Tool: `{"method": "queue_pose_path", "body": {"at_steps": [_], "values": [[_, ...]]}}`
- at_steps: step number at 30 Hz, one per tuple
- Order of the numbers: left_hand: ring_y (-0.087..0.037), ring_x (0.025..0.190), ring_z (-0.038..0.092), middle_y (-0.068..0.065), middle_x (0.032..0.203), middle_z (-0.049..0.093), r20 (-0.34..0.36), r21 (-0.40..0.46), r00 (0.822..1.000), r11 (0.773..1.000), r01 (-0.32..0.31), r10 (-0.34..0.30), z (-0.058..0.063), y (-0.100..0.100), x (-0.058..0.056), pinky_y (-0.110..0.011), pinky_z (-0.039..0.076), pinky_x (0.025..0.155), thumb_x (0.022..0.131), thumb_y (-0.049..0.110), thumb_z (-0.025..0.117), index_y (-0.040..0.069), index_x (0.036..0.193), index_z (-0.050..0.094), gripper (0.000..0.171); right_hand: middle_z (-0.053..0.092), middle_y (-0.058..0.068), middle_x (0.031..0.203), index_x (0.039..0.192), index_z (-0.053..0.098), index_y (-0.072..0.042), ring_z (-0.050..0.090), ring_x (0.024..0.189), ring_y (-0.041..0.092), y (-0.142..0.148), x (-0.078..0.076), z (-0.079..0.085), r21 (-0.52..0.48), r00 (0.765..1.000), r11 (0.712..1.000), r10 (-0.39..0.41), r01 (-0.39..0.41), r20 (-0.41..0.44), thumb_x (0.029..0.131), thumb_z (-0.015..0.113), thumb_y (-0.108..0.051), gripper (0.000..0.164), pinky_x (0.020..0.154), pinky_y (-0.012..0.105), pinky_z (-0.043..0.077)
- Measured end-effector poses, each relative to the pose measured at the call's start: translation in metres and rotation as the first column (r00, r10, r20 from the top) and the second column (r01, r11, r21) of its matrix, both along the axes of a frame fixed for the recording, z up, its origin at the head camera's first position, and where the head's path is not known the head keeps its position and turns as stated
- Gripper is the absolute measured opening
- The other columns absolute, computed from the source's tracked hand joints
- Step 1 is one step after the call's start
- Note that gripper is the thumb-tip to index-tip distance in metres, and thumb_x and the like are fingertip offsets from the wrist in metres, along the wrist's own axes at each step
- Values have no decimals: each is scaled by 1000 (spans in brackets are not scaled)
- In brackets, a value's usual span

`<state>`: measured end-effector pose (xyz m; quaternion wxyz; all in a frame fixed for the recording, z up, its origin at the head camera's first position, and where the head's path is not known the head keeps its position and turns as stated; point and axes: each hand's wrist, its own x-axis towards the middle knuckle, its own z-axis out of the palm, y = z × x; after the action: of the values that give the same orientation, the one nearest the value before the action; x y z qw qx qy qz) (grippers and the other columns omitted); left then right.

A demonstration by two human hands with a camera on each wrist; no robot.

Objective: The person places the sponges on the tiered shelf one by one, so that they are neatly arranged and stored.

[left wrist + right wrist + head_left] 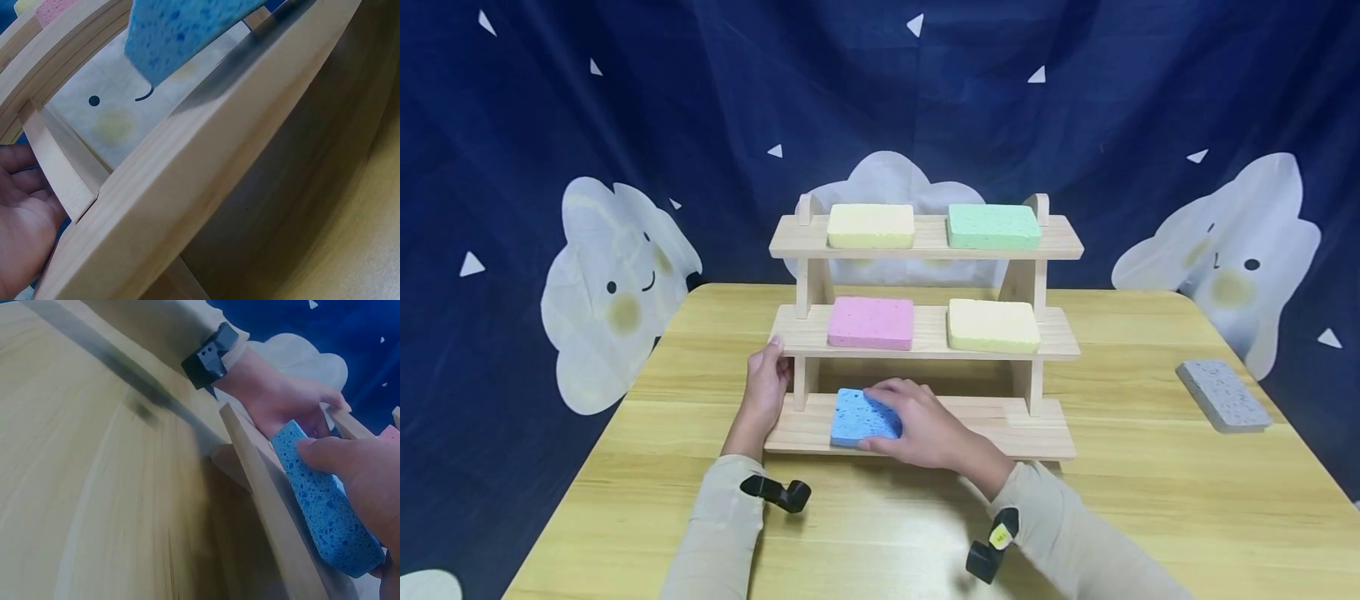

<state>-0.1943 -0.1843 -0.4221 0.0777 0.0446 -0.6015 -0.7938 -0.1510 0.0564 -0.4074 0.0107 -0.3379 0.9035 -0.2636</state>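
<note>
A three-tier wooden shelf (925,333) stands on the table. At its left end my left hand (766,387) grips the side, with the thumb at the middle tier's edge; in the left wrist view its fingers lie beside the upright (59,159). My right hand (925,423) pinches a blue sponge (859,417) at the left part of the bottom tier. The right wrist view shows my thumb on the face of the blue sponge (325,506). Whether it rests fully on the board cannot be told.
On the top tier sit a pale yellow sponge (871,225) and a green one (992,227). The middle tier bears a pink sponge (871,323) and another pale yellow sponge (992,325). A grey sponge (1223,396) lies at the table's right. Behind hangs a dark blue curtain (880,92).
</note>
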Motion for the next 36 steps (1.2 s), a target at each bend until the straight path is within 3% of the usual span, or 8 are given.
{"method": "queue_pose_path", "body": {"at_steps": [9, 17, 21, 27, 36], "values": [[-9, 76, 48, 1, 76, 50, -3, -8, 1000, 1000, 4, -4, 1, -1, 0, -20, 44, 76, 101, 21, 34, 5, 88, 54, 29, 54, 6, 131, 132, 53, -11, 49, 120, 19, -7, -4, -5, 62, 998, 998, 35, -32, -49, 80, 67, -52, 68, 91, 37, 39], [-9, 74, 47, 0, 74, 49, -11, 4, 1000, 1000, 0, 0, 2, 1, 0, -20, 43, 73, 100, 20, 35, 7, 83, 55, 29, 53, 5, 132, 132, 53, -10, 49, 120, 20, -4, -4, -8, 38, 997, 999, 30, -28, -64, 80, 65, -54, 69, 91, 37, 39], [-9, 73, 46, 0, 73, 48, -10, 9, 1000, 1000, -3, 3, 2, 1, 0, -19, 43, 71, 100, 19, 35, 9, 79, 54, 30, 51, 5, 135, 133, 52, -9, 48, 122, 22, 4, -3, -7, -7, 999, 1000, 2, -3, -51, 81, 64, -55, 71, 95, 40, 38], [-9, 76, 48, 2, 77, 51, 0, -9, 1000, 1000, 5, -5, 1, 0, 0, -20, 43, 75, 100, 20, 35, 7, 85, 55, 28, 51, 6, 135, 133, 51, -8, 47, 124, 25, 28, 2, -1, -83, 998, 996, -47, 44, -34, 82, 66, -49, 67, 99, 48, 37], [-9, 76, 48, 2, 75, 50, 11, 3, 1000, 1000, -11, 11, 1, 1, -1, -20, 44, 77, 100, 20, 35, 8, 84, 55, 28, 53, 5, 132, 132, 53, -14, 50, 121, 29, 75, 12, 5, -156, 981, 969, -195, 190, -20, 84, 66, -44, 58, 98, 54, 38]]}}
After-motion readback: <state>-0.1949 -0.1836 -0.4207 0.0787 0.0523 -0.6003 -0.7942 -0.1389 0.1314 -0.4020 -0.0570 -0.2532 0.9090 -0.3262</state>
